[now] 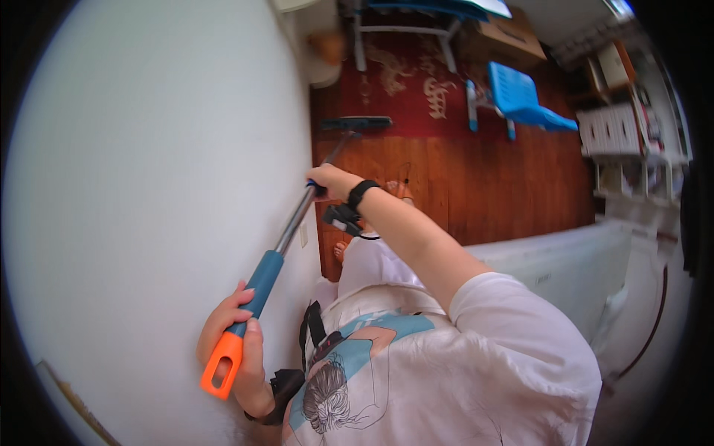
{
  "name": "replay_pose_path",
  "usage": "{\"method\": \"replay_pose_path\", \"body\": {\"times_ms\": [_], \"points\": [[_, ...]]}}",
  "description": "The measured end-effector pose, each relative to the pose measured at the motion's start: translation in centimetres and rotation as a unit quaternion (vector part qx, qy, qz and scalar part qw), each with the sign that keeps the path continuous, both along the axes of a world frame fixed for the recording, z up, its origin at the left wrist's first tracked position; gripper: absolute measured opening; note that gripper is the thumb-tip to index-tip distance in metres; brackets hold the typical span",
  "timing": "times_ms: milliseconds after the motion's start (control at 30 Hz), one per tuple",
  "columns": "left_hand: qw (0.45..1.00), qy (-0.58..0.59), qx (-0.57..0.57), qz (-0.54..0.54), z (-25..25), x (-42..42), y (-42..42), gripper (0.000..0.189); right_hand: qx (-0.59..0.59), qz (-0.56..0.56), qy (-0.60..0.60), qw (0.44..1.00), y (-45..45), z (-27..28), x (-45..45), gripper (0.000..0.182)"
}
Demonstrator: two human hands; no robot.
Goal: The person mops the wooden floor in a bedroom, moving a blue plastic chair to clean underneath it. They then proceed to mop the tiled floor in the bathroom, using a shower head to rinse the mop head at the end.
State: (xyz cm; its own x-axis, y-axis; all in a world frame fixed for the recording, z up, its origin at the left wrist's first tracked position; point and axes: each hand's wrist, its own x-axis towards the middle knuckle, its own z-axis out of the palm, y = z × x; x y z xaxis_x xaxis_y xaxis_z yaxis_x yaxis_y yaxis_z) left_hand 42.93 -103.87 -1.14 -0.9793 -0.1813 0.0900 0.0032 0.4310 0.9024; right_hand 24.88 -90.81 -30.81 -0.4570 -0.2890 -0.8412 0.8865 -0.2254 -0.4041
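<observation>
A long-handled floor-cleaning tool, a mop or broom, slants across the view. Its metal pole ends in a blue-green grip with an orange hanging loop. My left hand is wrapped around that grip, just above the loop. Farther down, my right hand holds the pole at a dark blue collar, close to the white wall. The narrow dark head rests at the near edge of a red rug; its underside is hidden. Both wrists wear black straps.
A white wall rises directly to the left. Ahead stand a blue chair, a white-legged desk and a cardboard box. White drawers line the right side. A pale, low cabinet or appliance borders the wooden floor.
</observation>
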Motion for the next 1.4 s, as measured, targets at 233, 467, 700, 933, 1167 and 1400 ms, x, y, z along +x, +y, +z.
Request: {"method": "replay_pose_path", "body": {"times_ms": [233, 467, 700, 933, 1167, 1400], "points": [[0.995, 0.020, -0.043, -0.082, -2.2, 1.0, -2.1, 0.017, 0.006, -0.081, 0.027, 0.996, -1.2, -0.9, 1.0, 0.007], [0.986, 0.018, -0.108, -0.129, 0.9, -1.0, -0.9, 0.016, 0.015, -0.154, 0.005, 0.988, -1.0, 0.9, 0.9, 0.010], [0.977, -0.053, -0.138, -0.156, 3.8, -2.9, 0.2, 0.015, -0.019, -0.182, -0.053, 0.982, -1.0, 1.8, 1.9, 0.022], [0.977, -0.102, -0.127, -0.137, -0.2, -2.5, -2.0, 0.016, -0.022, -0.144, -0.076, 0.986, -1.5, -1.5, 4.2, 0.018], [0.974, -0.117, -0.129, -0.147, -1.7, -3.0, -1.8, 0.012, -0.019, -0.141, -0.086, 0.986, -1.1, -3.1, 4.9, 0.016], [0.949, -0.114, -0.121, -0.269, -1.2, -7.5, -2.8, 0.011, -0.019, -0.146, -0.109, 0.983, 0.0, -2.6, 3.5, 0.018]]}}
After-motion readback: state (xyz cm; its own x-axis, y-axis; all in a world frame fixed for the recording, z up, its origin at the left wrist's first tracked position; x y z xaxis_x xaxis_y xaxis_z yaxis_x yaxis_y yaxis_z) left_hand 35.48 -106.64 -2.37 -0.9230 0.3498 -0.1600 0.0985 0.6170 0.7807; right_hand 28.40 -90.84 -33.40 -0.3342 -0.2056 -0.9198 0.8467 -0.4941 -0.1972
